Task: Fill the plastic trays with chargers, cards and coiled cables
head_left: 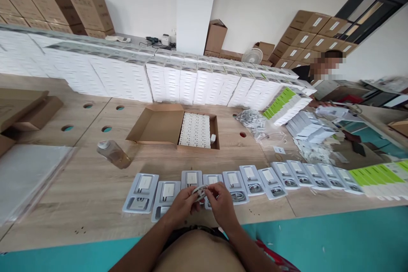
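Between my two hands is a small coiled white cable [200,192], held above the row of trays. The fingers of my left hand [185,204] close round one side of the coil, and those of my right hand [219,199] pinch its other side. Under and around them lie grey-white plastic trays, each with a white charger. To the left, a tray [125,204] and its neighbour show a charger and no cable. Trays on the right, such as this one [245,199], hold a charger above a coiled cable. My hands partly cover the trays below them.
Beyond the trays sits an open cardboard box [217,136] of white chargers. A bottle [114,154] leans at the left. Bagged cables [251,120] lie at the right. A long wall of stacked white boxes [188,85] lines the back, with a person [302,72] at the far right.
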The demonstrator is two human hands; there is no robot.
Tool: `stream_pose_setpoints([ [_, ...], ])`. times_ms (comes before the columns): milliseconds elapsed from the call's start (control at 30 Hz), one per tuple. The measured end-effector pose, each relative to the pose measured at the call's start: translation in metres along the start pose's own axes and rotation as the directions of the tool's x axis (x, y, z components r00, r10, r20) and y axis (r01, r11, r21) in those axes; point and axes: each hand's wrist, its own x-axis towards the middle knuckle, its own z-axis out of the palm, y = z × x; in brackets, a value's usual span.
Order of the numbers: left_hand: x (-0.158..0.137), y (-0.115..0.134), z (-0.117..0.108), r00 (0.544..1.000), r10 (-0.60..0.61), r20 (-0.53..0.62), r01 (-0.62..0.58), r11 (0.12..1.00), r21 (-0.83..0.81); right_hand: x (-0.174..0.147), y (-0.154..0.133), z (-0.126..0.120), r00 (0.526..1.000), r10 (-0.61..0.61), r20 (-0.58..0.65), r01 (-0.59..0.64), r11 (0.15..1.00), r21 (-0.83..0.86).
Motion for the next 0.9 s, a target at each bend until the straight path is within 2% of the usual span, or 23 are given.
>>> stream_pose_setpoints([
  [67,-0.002,0.006,-0.005,0.999,0.040,0.023,-0.044,0.984,0.170,0.003,0.000,-0.005,0.996,-0.083,-0.039,0.077,0.988,-0.131],
  [100,-0.003,0.010,-0.008,0.997,0.065,0.041,-0.074,0.958,0.276,0.005,0.000,-0.009,0.996,-0.093,0.008,0.094,0.983,-0.155],
  [167,-0.005,0.017,-0.013,0.990,0.100,0.096,-0.134,0.869,0.476,0.010,-0.002,-0.016,0.978,-0.088,0.189,0.119,0.980,-0.159],
  [233,-0.005,0.022,-0.018,0.984,0.109,0.144,-0.175,0.775,0.607,0.015,-0.005,-0.022,0.935,-0.081,0.346,0.138,0.980,-0.143],
  [333,-0.003,0.024,-0.021,0.974,0.118,0.196,-0.221,0.702,0.677,0.022,-0.005,-0.028,0.902,-0.064,0.428,0.110,0.990,-0.084],
  [400,-0.003,0.019,-0.025,0.969,0.136,0.208,-0.243,0.695,0.677,0.026,0.003,-0.028,0.887,-0.043,0.461,0.059,0.998,-0.021],
  [467,-0.002,0.009,-0.032,0.974,0.159,0.163,-0.228,0.708,0.669,0.027,0.018,-0.026,0.878,-0.002,0.479,0.001,1.000,0.003],
  [533,0.000,-0.003,-0.043,0.980,0.185,0.069,-0.181,0.703,0.688,0.025,0.036,-0.021,0.892,0.035,0.451,-0.016,0.999,-0.046],
  [600,0.003,-0.015,-0.054,0.976,0.215,-0.025,-0.125,0.652,0.748,0.020,0.052,-0.014,0.917,0.008,0.398,0.052,0.989,-0.140],
  [667,0.008,-0.024,-0.062,0.967,0.242,-0.082,-0.080,0.592,0.802,0.016,0.063,-0.004,0.914,-0.094,0.395,0.208,0.944,-0.255],
  [767,0.015,-0.032,-0.064,0.961,0.253,-0.110,-0.049,0.548,0.835,0.015,0.072,0.018,0.834,-0.205,0.512,0.457,0.776,-0.434],
  [833,0.018,-0.037,-0.062,0.968,0.241,-0.074,-0.065,0.521,0.851,0.019,0.075,0.032,0.797,-0.205,0.568,0.531,0.685,-0.498],
  [900,0.018,-0.043,-0.058,0.977,0.215,0.004,-0.109,0.481,0.870,0.025,0.080,0.042,0.781,-0.201,0.591,0.557,0.653,-0.514],
])
